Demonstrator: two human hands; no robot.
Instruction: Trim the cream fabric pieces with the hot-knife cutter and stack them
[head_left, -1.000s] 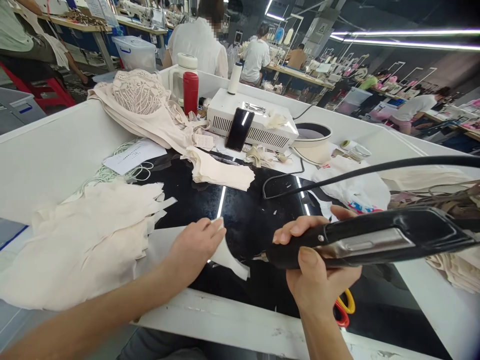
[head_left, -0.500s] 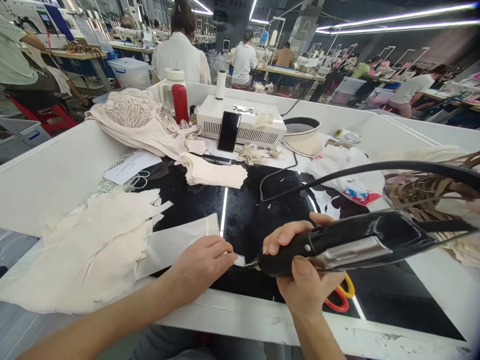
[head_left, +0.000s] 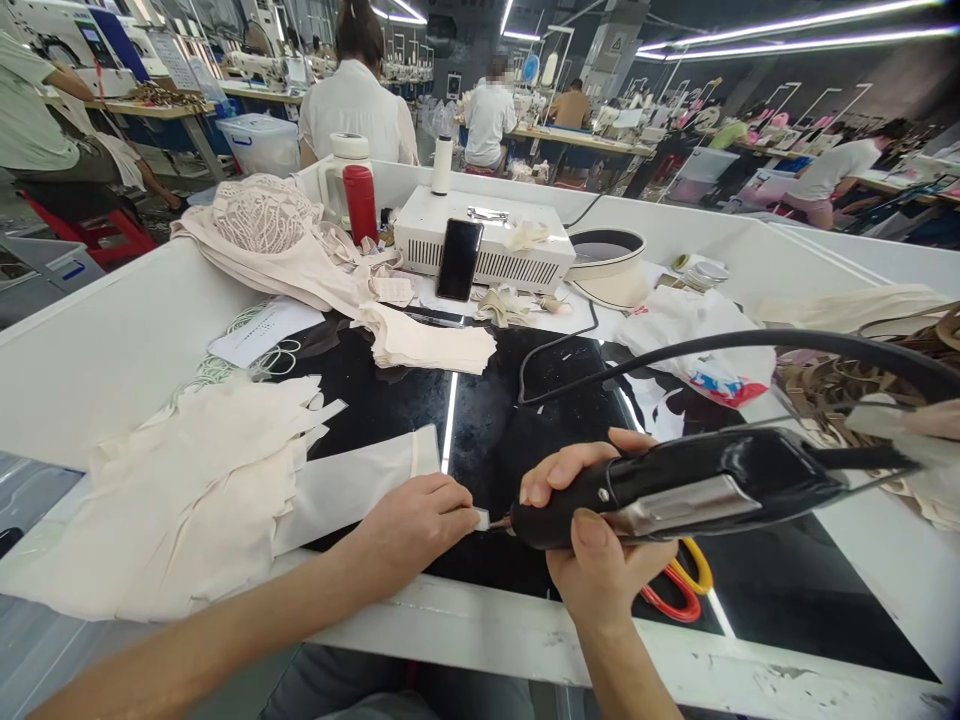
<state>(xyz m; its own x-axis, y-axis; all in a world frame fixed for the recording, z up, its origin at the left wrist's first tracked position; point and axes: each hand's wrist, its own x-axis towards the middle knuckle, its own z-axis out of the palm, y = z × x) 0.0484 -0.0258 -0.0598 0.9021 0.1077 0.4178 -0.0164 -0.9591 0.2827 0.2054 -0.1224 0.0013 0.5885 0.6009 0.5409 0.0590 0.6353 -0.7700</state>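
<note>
My left hand [head_left: 420, 520] is closed in a pinch above the black sheet, with a small white strip [head_left: 481, 519] sticking out past the fingertips. My right hand [head_left: 600, 560] is wrapped round a black corded hand tool [head_left: 675, 490] with a metal lever on its side. Its thin metal tip points left, right by the end of the strip; whether they touch I cannot tell. Beneath my left wrist lies a pale flat piece [head_left: 360, 485]. Scissors with red and yellow handles [head_left: 679, 590] lie partly hidden behind my right hand.
Cream fabric pieces [head_left: 172, 500] are heaped at left, with another stack [head_left: 431, 340] further back. A phone [head_left: 459, 260] leans on a vented white box [head_left: 517, 240]. The tool's cable [head_left: 697, 345] arches to the right, past a plastic bag [head_left: 697, 340]. People sit beyond the table wall.
The tool and my right hand have shifted slightly left. My left hand has moved a little to the right, still pinching the strip. At the far right, something pale and blurred has come into view.
</note>
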